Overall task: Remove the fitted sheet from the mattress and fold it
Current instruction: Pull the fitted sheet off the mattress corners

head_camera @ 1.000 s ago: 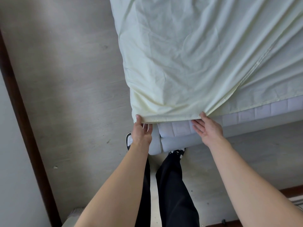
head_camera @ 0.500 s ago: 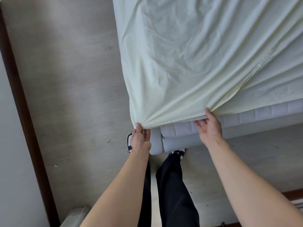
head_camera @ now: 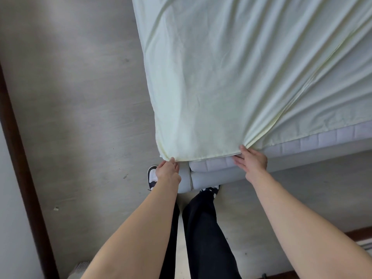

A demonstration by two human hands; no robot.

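Observation:
A pale yellow-green fitted sheet covers most of the mattress and is pulled up off its near corner. The quilted white mattress shows bare along its near side and at the corner. My left hand pinches the sheet's hem at the left end of the lifted edge. My right hand grips the hem further right, where the cloth bunches into folds. The hem stretches taut between both hands.
The grey padded bed frame runs under the mattress, its corner right in front of my legs. Grey floor lies to the left and right. A dark wooden skirting strip borders the wall at the left.
Both hands have lifted the hem a little higher and away from the corner, so more of the bare mattress corner shows. The view has tilted slightly.

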